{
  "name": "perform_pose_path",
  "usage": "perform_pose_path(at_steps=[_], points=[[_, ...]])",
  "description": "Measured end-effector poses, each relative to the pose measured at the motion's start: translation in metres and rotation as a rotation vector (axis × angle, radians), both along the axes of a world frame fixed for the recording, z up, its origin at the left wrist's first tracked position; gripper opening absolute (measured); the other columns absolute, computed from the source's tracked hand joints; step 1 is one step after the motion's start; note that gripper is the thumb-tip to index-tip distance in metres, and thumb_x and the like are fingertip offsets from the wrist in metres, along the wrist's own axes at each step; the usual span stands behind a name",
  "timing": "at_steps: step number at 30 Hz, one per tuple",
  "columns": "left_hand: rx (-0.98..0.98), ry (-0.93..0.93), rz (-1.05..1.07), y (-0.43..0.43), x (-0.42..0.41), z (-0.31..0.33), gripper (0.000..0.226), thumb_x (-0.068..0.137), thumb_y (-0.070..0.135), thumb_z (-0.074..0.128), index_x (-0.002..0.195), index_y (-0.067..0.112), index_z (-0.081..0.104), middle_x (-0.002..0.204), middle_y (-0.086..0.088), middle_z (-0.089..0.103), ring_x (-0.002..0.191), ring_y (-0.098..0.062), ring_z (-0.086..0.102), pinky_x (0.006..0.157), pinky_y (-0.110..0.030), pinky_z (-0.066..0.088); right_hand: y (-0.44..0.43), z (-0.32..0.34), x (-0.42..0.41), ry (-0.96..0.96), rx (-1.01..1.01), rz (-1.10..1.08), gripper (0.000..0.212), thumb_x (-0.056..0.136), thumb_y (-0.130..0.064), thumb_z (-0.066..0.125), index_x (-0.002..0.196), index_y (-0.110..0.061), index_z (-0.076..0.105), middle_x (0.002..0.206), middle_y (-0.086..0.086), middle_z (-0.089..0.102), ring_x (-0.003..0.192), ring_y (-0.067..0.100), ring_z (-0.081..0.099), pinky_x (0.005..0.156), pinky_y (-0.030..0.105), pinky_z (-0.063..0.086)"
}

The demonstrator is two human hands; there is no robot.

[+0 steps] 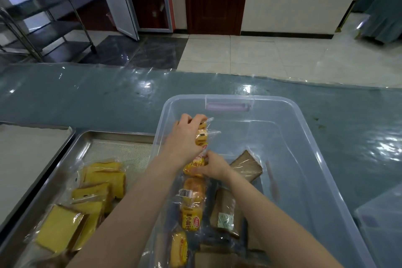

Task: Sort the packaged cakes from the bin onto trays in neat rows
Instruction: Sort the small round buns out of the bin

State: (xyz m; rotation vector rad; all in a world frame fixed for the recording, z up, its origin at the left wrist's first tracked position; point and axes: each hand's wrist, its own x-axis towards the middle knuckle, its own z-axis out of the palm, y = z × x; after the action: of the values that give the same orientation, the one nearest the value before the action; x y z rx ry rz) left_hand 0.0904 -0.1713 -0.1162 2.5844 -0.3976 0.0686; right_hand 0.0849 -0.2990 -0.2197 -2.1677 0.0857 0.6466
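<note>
Gripping the upper cake packet (202, 136), left hand (185, 137); pinching the lower packet (192, 167), right hand (215, 166), inside the bin (289, 102).

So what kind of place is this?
Probably a canteen or bakery back room: big metal trays, a wheeled metal rack, and a plastic bin of packaged cakes on a long table.

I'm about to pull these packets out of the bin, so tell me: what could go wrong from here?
1. The left hand grips the far bun packet and the right hand the nearer bun packet, both by slick clear wrapping; either could slip back into the bin.
2. The yellow cake slices on the tray overlap untidily, so added packets may not sit in rows.
</note>
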Motion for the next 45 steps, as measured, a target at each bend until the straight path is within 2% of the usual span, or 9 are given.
perform_pose_path(at_steps=[6, 13, 19, 22, 29, 35, 39, 42, 45], points=[[0.002, -0.028, 0.013, -0.001, 0.000, 0.000, 0.073, 0.073, 0.021, 0.081, 0.131, 0.032, 0.040, 0.117, 0.001, 0.042, 0.105, -0.018, 0.050, 0.084, -0.033, 0.054, -0.013, -0.005, -0.014, 0.034, 0.278, -0.113, 0.050, 0.065, -0.047, 0.083, 0.102, -0.020, 0.062, 0.105, 0.001, 0.067, 0.101, 0.018, 0.064, 0.091, 0.042, 0.055], [0.015, -0.023, 0.020, -0.003, -0.003, 0.001, 0.073, 0.073, 0.023, 0.081, 0.132, 0.034, 0.039, 0.117, 0.003, 0.042, 0.105, -0.016, 0.050, 0.084, -0.034, 0.055, -0.008, -0.005, -0.018, 0.121, 0.373, -0.246, 0.024, 0.077, -0.023, 0.080, 0.092, -0.018, 0.062, 0.098, 0.001, 0.065, 0.093, 0.013, 0.062, 0.076, 0.026, 0.053], [0.021, -0.009, 0.025, -0.003, -0.001, 0.002, 0.074, 0.073, 0.023, 0.081, 0.132, 0.034, 0.038, 0.119, 0.003, 0.042, 0.106, -0.015, 0.049, 0.086, -0.032, 0.054, -0.001, -0.008, -0.019, -0.033, 0.322, -0.194, 0.033, 0.075, -0.026, 0.081, 0.104, -0.023, 0.064, 0.108, -0.003, 0.063, 0.099, 0.014, 0.062, 0.079, 0.028, 0.057], [0.014, -0.020, 0.021, -0.003, -0.001, 0.002, 0.073, 0.073, 0.022, 0.081, 0.131, 0.034, 0.039, 0.118, 0.004, 0.042, 0.105, -0.016, 0.050, 0.084, -0.032, 0.054, -0.001, -0.007, -0.029, -0.060, 0.400, -0.193, 0.045, 0.077, -0.019, 0.080, 0.114, -0.028, 0.057, 0.123, -0.003, 0.049, 0.105, 0.013, 0.056, 0.066, 0.017, 0.054], [0.019, -0.025, 0.015, -0.004, -0.004, 0.006, 0.073, 0.073, 0.025, 0.081, 0.132, 0.033, 0.040, 0.118, 0.003, 0.042, 0.105, -0.016, 0.049, 0.084, -0.032, 0.053, 0.001, 0.001, -0.036, 0.113, 0.392, -0.063, 0.051, 0.077, -0.025, 0.078, 0.122, -0.036, 0.056, 0.126, -0.002, 0.051, 0.118, 0.018, 0.051, 0.092, 0.032, 0.052], [-0.071, 0.017, 0.054, -0.006, -0.007, 0.013, 0.077, 0.070, 0.025, 0.081, 0.132, 0.032, 0.036, 0.119, 0.002, 0.045, 0.107, -0.020, 0.050, 0.089, -0.036, 0.050, -0.024, 0.036, -0.037, -0.064, 0.255, -0.214, 0.047, 0.075, -0.011, 0.080, 0.117, -0.024, 0.062, 0.113, 0.001, 0.060, 0.104, 0.019, 0.060, 0.088, 0.039, 0.056], [-0.345, 0.105, 0.118, -0.008, -0.017, 0.024, 0.081, 0.063, 0.026, 0.085, 0.127, 0.033, 0.035, 0.119, 0.003, 0.051, 0.103, -0.015, 0.055, 0.084, -0.029, 0.050, -0.060, 0.069, -0.042, -0.384, 0.038, -0.435, 0.039, 0.074, -0.014, 0.079, 0.107, -0.026, 0.062, 0.117, 0.008, 0.059, 0.096, 0.020, 0.059, 0.084, 0.026, 0.048], [-0.567, 0.152, 0.101, -0.007, -0.036, 0.041, 0.082, 0.061, 0.025, 0.089, 0.123, 0.036, 0.037, 0.113, 0.008, 0.056, 0.099, -0.012, 0.061, 0.078, -0.022, 0.052, -0.071, 0.107, -0.061, -0.511, 0.129, -0.582, 0.048, 0.073, -0.016, 0.079, 0.115, -0.026, 0.060, 0.120, 0.005, 0.050, 0.099, 0.018, 0.057, 0.081, 0.022, 0.049], [-0.716, 0.183, 0.049, 0.003, -0.068, 0.061, 0.081, 0.063, 0.021, 0.089, 0.124, 0.038, 0.040, 0.115, 0.009, 0.057, 0.098, -0.012, 0.064, 0.077, -0.022, 0.055, -0.059, 0.147, -0.090, -0.665, 0.295, -0.429, 0.052, 0.076, -0.015, 0.078, 0.120, -0.032, 0.055, 0.122, -0.004, 0.042, 0.102, 0.001, 0.050, 0.071, 0.006, 0.046]])
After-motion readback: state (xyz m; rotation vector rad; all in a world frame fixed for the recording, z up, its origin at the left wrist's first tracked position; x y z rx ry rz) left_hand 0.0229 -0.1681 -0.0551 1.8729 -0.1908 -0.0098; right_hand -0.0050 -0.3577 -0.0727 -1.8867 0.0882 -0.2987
